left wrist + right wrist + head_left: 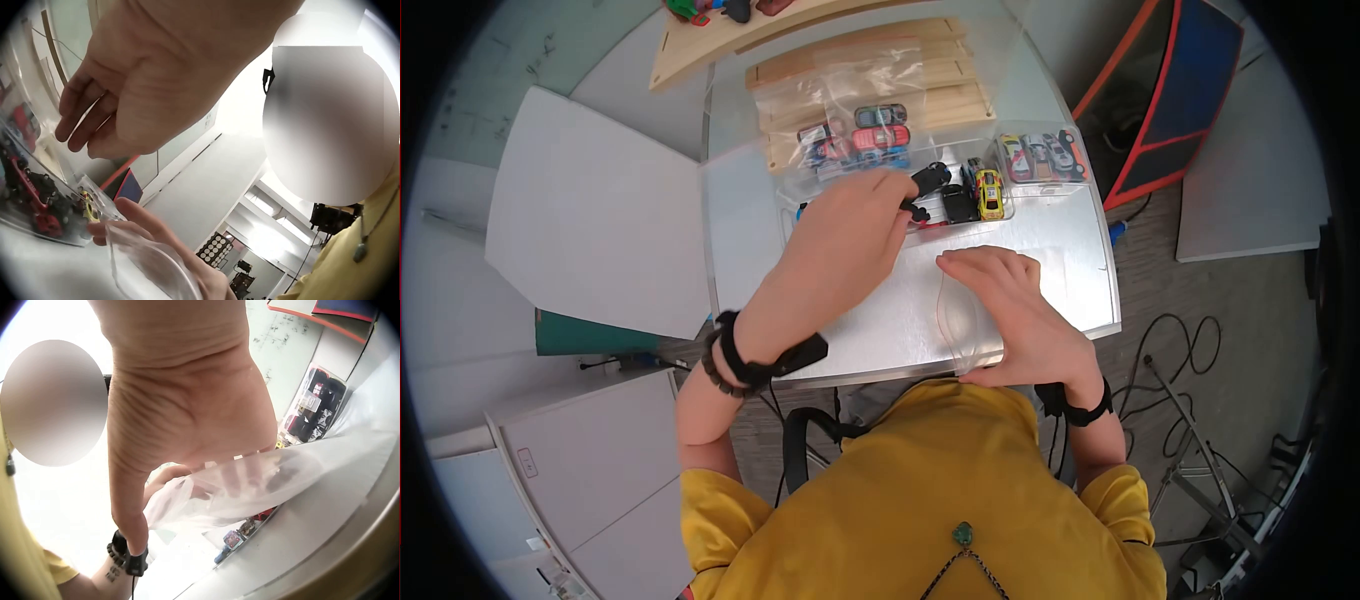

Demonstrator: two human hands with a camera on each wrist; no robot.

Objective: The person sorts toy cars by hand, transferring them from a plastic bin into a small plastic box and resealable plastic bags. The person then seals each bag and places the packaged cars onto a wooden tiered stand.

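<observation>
My left hand [845, 225] reaches over a clear plastic box [935, 207] of toy cars. Its fingers [84, 122] curve loosely, and nothing shows between them in the left wrist view. Close to the fingertips lies a black toy car [932, 178]; a yellow toy car [990, 196] sits at the box's right end. In front of the box my right hand [1025, 315] holds a clear plastic zip bag [963, 325], thumb at the near end and fingers at the far end. In the right wrist view the bag [250, 481] partly covers the fingers.
Behind the box, a large clear bag [840, 85] and several toy cars [882, 137] lie before a slatted wooden piece [955, 65]. A lidded clear case [1043, 158] of toy cars stands to the right. The metal table's front edge [860, 375] runs close to my body.
</observation>
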